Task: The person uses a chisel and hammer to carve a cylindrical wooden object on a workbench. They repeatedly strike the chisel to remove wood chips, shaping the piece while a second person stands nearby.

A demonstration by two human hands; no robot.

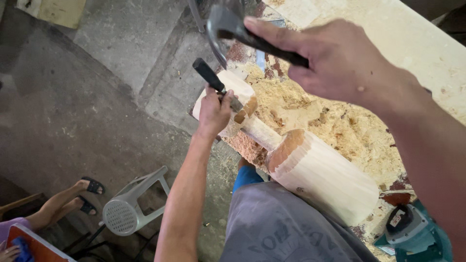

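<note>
- A big piece of pale wood (310, 170) lies across the edge of a workbench (417, 43). It has a thick round part near the person, a thin neck in the middle, and a smaller round part at the far end.
- The cut spots on the wood look reddish brown.
- The left hand (213, 111) is wrapped around a chisel (216, 85) with a black handle. The fingers are closed tight on it.
- The tip of the chisel touches the wood at the small far end, just beside the thin neck.
- The right hand (335, 60) is up high, above the bench. Its fingers are closed around the black handle of a hammer (233, 29).
- The hammer head is up in the air, near the top of the chisel but not touching it.
- Lots of wood chips and sawdust (330, 121) lie on the bench under and beside the wood.
- A teal power tool (417, 235) sits at the near corner of the bench.
- A grey plastic stool (131, 206) lies tipped over on the concrete floor (73, 111).
- Another person's feet in dark sandals (90, 194) rest on the floor beside the stool.
</note>
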